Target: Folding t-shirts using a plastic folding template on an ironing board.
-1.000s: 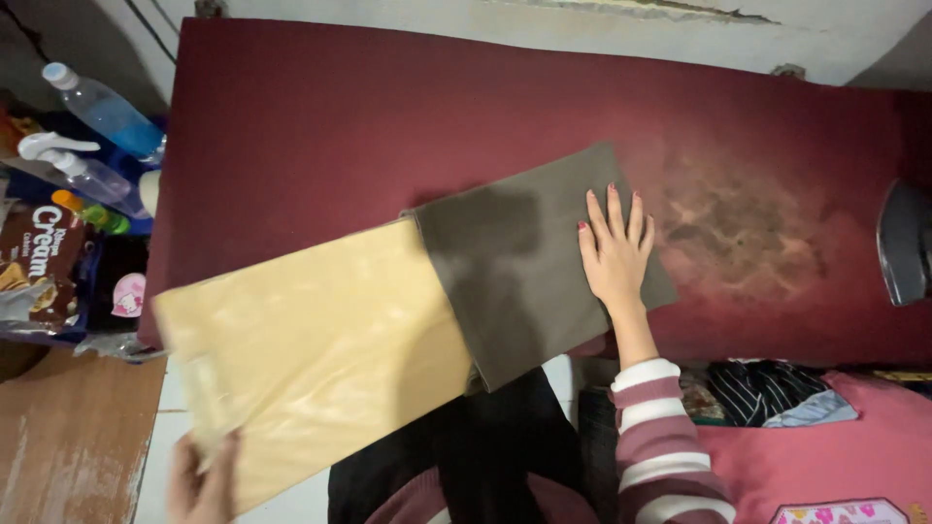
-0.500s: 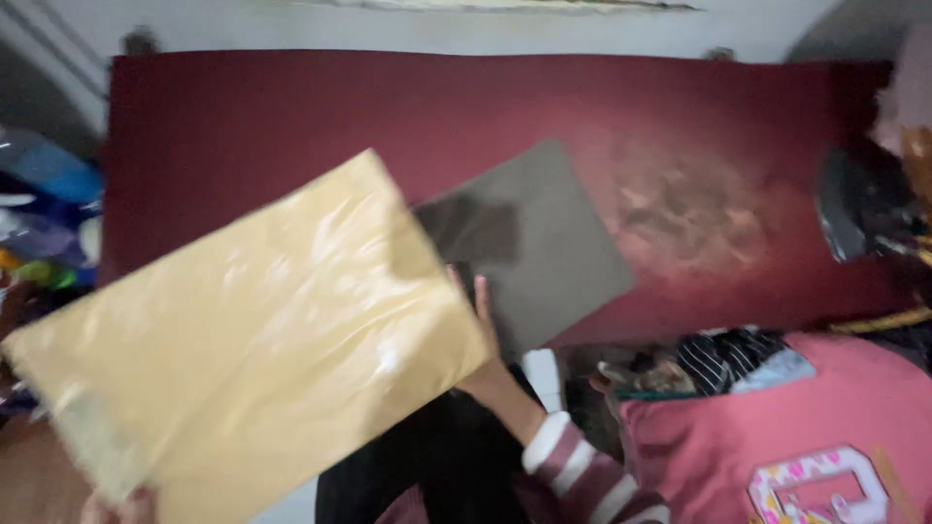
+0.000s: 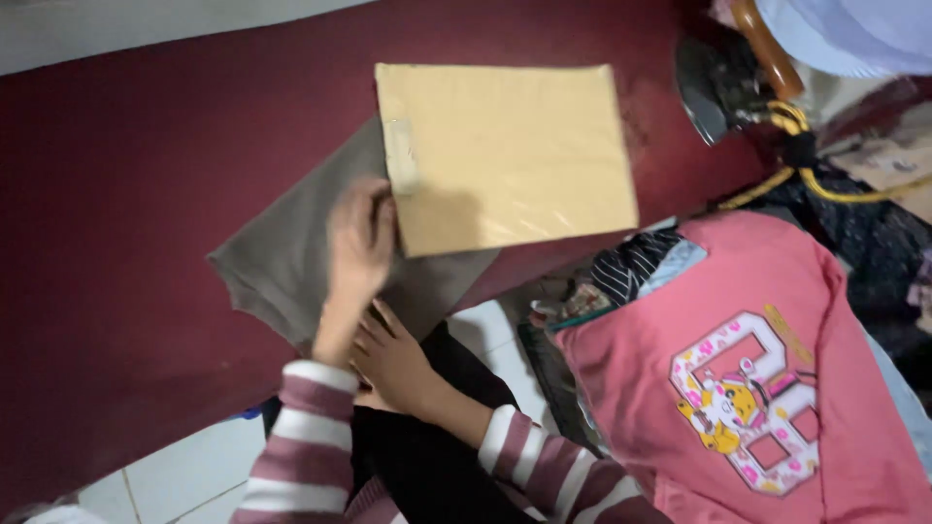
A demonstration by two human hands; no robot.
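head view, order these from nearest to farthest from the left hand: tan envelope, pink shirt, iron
1. Tan envelope: the left hand touches its lower left edge, both over the grey cloth.
2. Pink shirt: off to the right, below the red pad's edge.
3. Iron: far upper right corner of the red pad.

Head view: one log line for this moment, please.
left hand: on tan paper envelope edge | right hand: at grey folded cloth edge | surface: maroon board
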